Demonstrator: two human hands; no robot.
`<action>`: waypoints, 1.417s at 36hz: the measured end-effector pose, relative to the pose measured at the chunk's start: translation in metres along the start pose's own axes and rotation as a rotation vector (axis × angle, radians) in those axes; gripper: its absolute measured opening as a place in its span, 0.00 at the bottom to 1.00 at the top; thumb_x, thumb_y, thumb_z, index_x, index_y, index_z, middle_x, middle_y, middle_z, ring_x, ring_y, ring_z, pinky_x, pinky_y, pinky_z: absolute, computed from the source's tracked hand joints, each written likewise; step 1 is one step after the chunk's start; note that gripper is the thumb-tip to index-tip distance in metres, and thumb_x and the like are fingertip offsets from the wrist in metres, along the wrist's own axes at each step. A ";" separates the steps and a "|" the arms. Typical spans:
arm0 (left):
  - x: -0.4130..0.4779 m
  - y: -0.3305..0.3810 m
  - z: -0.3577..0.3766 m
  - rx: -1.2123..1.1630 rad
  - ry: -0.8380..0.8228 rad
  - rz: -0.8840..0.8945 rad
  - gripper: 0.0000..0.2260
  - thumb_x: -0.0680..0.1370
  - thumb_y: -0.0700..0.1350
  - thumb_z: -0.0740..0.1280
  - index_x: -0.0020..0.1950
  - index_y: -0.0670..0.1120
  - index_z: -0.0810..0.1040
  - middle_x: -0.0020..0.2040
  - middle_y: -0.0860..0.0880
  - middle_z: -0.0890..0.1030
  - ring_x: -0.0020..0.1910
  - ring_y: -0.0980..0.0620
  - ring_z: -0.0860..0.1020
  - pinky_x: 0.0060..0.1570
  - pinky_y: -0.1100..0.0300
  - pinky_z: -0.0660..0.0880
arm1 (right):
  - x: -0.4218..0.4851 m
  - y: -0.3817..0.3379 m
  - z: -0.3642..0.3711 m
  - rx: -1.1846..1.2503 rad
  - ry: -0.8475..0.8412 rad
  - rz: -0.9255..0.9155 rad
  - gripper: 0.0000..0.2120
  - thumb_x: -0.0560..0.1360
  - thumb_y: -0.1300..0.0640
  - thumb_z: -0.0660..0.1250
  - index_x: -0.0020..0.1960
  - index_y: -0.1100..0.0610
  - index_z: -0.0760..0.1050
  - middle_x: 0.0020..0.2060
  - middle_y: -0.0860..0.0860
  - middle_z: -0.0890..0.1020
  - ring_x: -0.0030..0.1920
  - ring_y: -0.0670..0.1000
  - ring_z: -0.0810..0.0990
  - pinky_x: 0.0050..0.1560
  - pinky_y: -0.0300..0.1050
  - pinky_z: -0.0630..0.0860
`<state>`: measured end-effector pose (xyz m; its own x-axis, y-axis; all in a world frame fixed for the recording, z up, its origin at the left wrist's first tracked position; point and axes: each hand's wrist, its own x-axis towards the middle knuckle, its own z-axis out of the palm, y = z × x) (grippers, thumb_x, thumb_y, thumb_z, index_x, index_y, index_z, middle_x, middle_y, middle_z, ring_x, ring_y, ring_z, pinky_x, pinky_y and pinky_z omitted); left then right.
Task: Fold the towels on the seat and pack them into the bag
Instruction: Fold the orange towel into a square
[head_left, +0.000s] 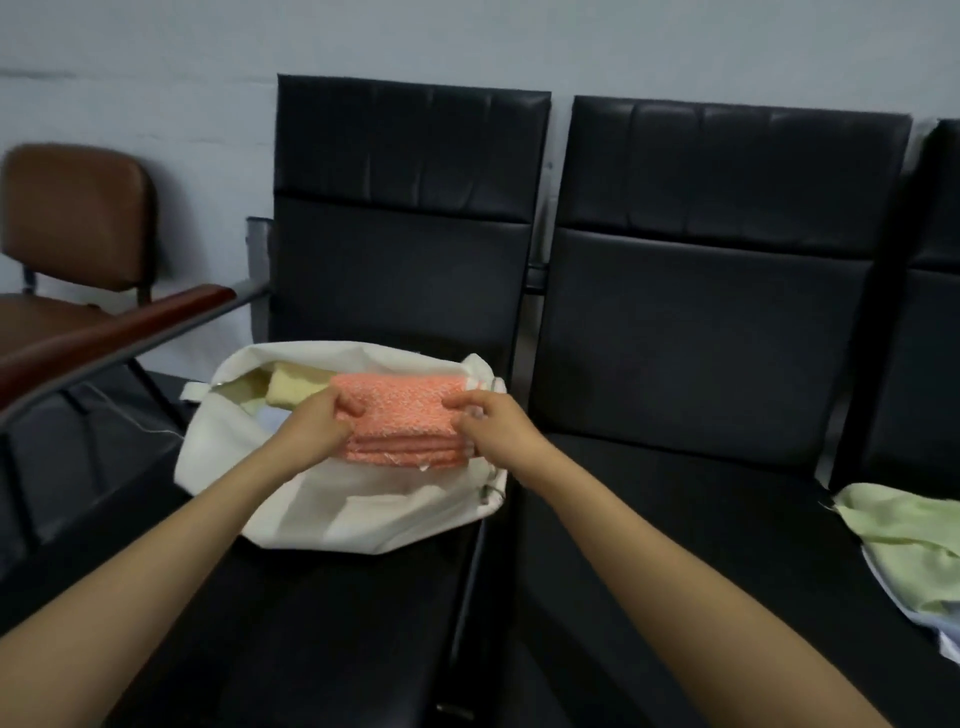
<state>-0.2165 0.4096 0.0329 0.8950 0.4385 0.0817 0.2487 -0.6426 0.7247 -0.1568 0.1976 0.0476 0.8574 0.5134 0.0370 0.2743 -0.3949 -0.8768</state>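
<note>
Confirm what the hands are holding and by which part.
The folded orange towel: the left hand grips its left end and the right hand its right end, over the open white bag.

A brown padded chair (78, 218) stood at the far left against the pale grey-blue wall (156, 62). Nearer, a reddish-brown wooden armrest (104, 338) ran slantwise on a grey metal bar.

1. The orange towel (400, 418) is spanning the bag (332, 514) mouth between left hand (317, 423) and right hand (498, 421).
2. A yellow towel (296, 387) is occupying the mouth beyond the left hand.
3. Bare seat (675, 519) is lying open right of the right hand.
</note>
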 end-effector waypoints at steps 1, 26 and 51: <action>0.008 -0.008 -0.006 0.049 0.002 -0.038 0.11 0.75 0.32 0.60 0.52 0.43 0.76 0.59 0.41 0.78 0.50 0.44 0.75 0.49 0.56 0.71 | 0.013 -0.004 0.012 -0.005 -0.024 0.009 0.15 0.79 0.61 0.61 0.64 0.54 0.76 0.54 0.53 0.79 0.45 0.50 0.80 0.43 0.37 0.75; 0.093 -0.096 -0.011 0.772 0.016 -0.098 0.19 0.81 0.44 0.58 0.71 0.39 0.66 0.69 0.37 0.65 0.66 0.38 0.65 0.65 0.50 0.64 | 0.143 0.005 0.157 -0.842 0.184 -0.311 0.12 0.78 0.61 0.60 0.57 0.57 0.79 0.61 0.58 0.68 0.63 0.61 0.64 0.57 0.51 0.68; 0.101 -0.075 -0.022 0.376 -0.153 -0.219 0.27 0.78 0.37 0.60 0.77 0.42 0.57 0.64 0.37 0.75 0.57 0.39 0.77 0.55 0.51 0.75 | 0.139 -0.012 0.123 -0.807 -0.262 -0.242 0.24 0.76 0.61 0.65 0.71 0.54 0.67 0.68 0.55 0.70 0.64 0.59 0.72 0.63 0.54 0.72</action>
<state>-0.1532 0.5159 0.0019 0.8434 0.5104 -0.1680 0.5304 -0.7407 0.4124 -0.0944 0.3674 0.0047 0.6352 0.7721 -0.0201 0.7447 -0.6191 -0.2494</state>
